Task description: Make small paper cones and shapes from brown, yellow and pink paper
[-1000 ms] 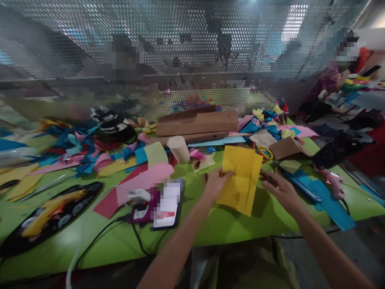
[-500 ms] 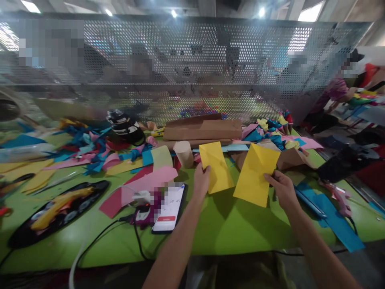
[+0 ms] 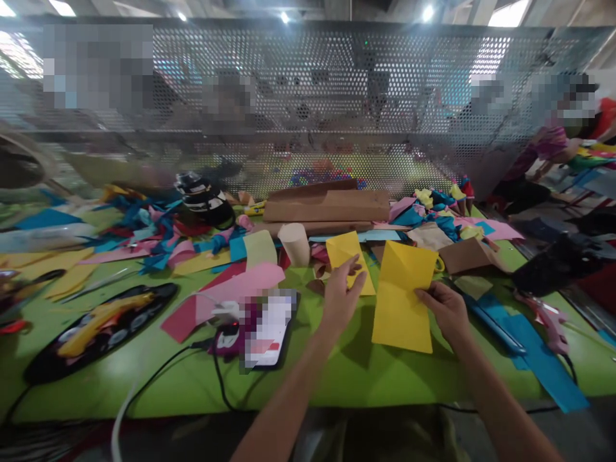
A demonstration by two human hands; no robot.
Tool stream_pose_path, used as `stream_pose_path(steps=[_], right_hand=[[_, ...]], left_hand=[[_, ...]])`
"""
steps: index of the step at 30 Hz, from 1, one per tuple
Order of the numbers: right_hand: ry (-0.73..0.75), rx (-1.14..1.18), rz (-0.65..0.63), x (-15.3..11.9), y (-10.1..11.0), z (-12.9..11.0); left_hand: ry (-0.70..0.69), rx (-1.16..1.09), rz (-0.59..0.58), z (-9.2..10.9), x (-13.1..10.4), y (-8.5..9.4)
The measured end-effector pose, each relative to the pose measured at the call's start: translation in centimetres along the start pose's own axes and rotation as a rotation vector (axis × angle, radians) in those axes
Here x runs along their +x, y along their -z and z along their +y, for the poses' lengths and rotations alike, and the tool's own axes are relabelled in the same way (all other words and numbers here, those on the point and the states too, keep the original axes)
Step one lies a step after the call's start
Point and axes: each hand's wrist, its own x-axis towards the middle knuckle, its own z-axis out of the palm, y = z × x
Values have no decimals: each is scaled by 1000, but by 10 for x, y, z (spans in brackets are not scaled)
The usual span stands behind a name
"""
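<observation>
My right hand (image 3: pixel 445 308) pinches the right edge of a yellow paper rectangle (image 3: pixel 402 301), which is held up over the green table (image 3: pixel 375 385). Its surface shows crease lines. A second, smaller yellow paper (image 3: pixel 345 246) rests farther back, to the left of the first. In front of it is my left hand (image 3: pixel 345 285), fingers apart, covering part of that sheet. A beige paper cylinder (image 3: pixel 294 244) stands just left of the smaller sheet.
Left of my forearm lie a phone (image 3: pixel 269 333), a power strip (image 3: pixel 228 340) with cables and a black tray (image 3: pixel 106 327). A pink glue gun (image 3: pixel 548 321) and blue strips (image 3: pixel 543 359) lie right. Brown paper (image 3: pixel 327 206) and coloured scraps line the perforated screen (image 3: pixel 308 83).
My left hand has let go of the smaller yellow sheet, opened and moved slightly right. The sheet in my right hand has turned more upright and come slightly nearer. The view has shifted a little.
</observation>
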Motion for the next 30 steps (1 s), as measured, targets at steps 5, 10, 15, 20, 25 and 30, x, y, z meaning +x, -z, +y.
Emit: stream_pose_path(steps=[5,10,15,20,25,30], right_hand=[[-14,-70,-146,-1,1,6],[132,-272,-151,-1,2,-1],[478,-495,-97,-37,15,-38],[571,-741,-641,-83,22,-46],[585,-878,-625,-97,24,-8],[600,-816,-603,-99,31,12]], left_hand=[[300,-455,-233,-4,-9,-17],[345,-503,-187,-9,-31,-21],[383,-298,34,-11,-60,-14],[465,-434,101,-12,-83,-8],[516,-466,-6,-14,-109,6],[212,165,174,-1,-135,31]])
